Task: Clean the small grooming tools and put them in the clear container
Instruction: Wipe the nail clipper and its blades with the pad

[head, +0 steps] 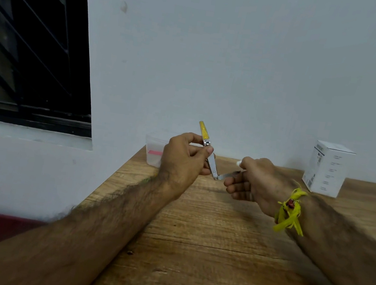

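Table: a wooden table (pixel 215 253) runs from the near edge away to the far wall; both forearms reach out over it.
Right wrist: a yellow thread band (pixel 289 210) is tied round it, on the right side of the scene.
Right hand: the right hand (pixel 253 182) is curled, its fingertips pinching the swung-out file blade (pixel 229 175) of the clipper; something small and white (pixel 238 162) pokes out above the knuckles, too small to name.
Left hand: the left hand (pixel 185 158) has thumb and fingers closed round the middle of the nail clipper (pixel 207 149), holding it up clear of the table.
Task thing: the clipper stands nearly upright between the two hands, yellow lever at the top, steel body slanting down to a pivot where the file blade folds out to the right.
Handling: I judge it light, stiff and rather slippery bare metal, with loose hinged parts that can swing or snap shut; the flat sides of the body are the safest hold, away from the cutting end and the file tip.
Clear container: the clear container (pixel 154 148) sits at the far left corner of the table, just behind the left hand, with something pink inside.
Far right: a white carton (pixel 328 169) stands against the wall.
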